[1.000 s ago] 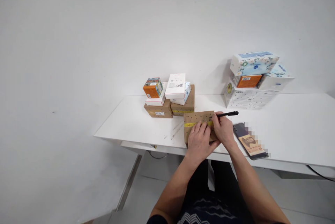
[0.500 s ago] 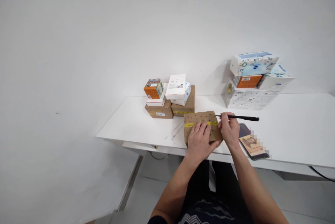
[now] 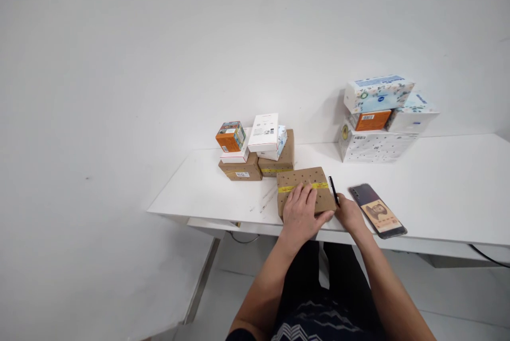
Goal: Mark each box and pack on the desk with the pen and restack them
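A brown cardboard box (image 3: 303, 175) with dark spots and a yellow tape strip sits at the table's front edge. My left hand (image 3: 300, 211) holds it from the near side, its fingers bent over the top and its thumb reaching toward the near right corner. Just right of the box, my right hand (image 3: 349, 213) is closed around a black pen (image 3: 333, 188), which sticks up beyond the fingers beside the box's right side. The pen's lower end is hidden by the hand. A phone (image 3: 370, 196) with a portrait picture on its back lies right of my right hand.
Behind the box on the left are two more cardboard boxes (image 3: 238, 171), with white boxes (image 3: 264, 131) and an orange box (image 3: 230, 136) on top. Tissue packs (image 3: 378, 94) and another orange box (image 3: 372, 120) rest on a white carton (image 3: 374, 145). A wall backs the table (image 3: 450, 187).
My right hand has moved down and slightly right, and the pen has swung from level to nearly upright. Its tip has left the box's right edge. My left hand stays on the box.
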The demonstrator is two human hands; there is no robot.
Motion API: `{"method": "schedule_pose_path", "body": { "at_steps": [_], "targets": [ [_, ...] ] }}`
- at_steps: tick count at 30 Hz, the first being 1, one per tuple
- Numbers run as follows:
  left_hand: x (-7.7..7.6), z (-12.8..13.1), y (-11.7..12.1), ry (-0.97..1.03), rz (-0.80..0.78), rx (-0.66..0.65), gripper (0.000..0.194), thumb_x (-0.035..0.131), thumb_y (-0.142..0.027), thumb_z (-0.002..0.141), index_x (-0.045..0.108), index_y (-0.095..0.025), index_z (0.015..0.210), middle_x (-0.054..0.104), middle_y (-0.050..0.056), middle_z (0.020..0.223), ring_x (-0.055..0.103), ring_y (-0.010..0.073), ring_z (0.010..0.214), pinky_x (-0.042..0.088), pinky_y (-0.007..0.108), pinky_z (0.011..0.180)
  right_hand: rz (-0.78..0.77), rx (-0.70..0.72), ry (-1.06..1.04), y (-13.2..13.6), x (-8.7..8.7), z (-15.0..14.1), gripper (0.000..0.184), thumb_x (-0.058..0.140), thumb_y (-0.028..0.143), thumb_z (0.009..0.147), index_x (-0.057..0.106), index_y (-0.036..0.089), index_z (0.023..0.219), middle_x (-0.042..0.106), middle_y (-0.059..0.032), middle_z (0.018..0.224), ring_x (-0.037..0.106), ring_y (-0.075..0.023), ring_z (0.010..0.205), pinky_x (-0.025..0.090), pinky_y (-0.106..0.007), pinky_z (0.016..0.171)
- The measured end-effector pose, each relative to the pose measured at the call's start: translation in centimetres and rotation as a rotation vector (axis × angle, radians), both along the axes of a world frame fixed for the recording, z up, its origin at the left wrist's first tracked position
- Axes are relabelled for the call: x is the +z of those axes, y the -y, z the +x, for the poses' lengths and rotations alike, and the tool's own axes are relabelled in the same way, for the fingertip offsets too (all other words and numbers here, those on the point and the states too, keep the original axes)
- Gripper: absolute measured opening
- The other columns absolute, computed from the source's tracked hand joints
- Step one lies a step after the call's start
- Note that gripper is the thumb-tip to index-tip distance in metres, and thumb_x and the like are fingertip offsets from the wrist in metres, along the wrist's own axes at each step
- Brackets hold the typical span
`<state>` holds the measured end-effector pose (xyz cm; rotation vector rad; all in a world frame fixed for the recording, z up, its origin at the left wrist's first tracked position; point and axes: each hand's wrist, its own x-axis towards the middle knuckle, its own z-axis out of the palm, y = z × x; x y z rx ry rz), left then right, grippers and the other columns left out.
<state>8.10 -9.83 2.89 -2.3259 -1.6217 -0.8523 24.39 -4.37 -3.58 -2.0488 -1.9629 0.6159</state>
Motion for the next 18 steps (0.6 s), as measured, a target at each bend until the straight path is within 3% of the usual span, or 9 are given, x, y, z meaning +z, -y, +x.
{"method": "schedule_pose_path", "body": {
  "at_steps": [6,11,14,18],
  "targets": [
    [-0.1,0.0,-0.1,-0.017,-0.002,0.013,0.057,0.053,-0.056,0.081,0.055,-0.016,0.121,0.058,0.008,0.128,0.049,0.0287,0.123,0.039,0.044,0.105,0.042,-0.028,0.046,1.1,-0.5,0.7,0.040,0.044,0.033,0.090,0.055,0.009,0.121,0.062,-0.0180,0.103,0.060,-0.0251,0.089,0.040,-0.033,0.075],
    [-0.2,0.1,-0.2,-0.030,0.017,0.015,0.056,0.053,-0.056,0.081,0.056,-0.016,0.121,0.059,0.009,0.128,0.051,0.0294,0.121,0.041,0.044,0.104,0.311,-0.236,0.330,2.5,-1.0,4.1,0.048,0.046,0.049,0.087,0.056,0.017,0.121,0.050,-0.0197,0.122,0.045,-0.0361,0.111,0.037,-0.046,0.084],
    [-0.2,0.1,-0.2,-0.031,0.029,0.021,0.056,0.054,-0.055,0.081,0.057,-0.017,0.121,0.059,0.009,0.128,0.051,0.0299,0.121,0.041,0.044,0.103,0.239,-0.317,0.337,2.7,-1.5,6.2,0.057,0.046,0.056,0.083,0.053,0.020,0.126,0.045,-0.0193,0.131,0.040,-0.0391,0.115,0.036,-0.051,0.084],
    [-0.3,0.2,-0.2,-0.038,0.039,0.015,0.056,0.055,-0.055,0.081,0.057,-0.016,0.121,0.059,0.009,0.127,0.051,0.0295,0.121,0.041,0.044,0.104,0.121,-0.290,0.264,2.4,-1.6,7.2,0.056,0.040,0.053,0.085,0.052,0.018,0.128,0.052,-0.0172,0.126,0.043,-0.0370,0.111,0.037,-0.052,0.085]
  ]
}}
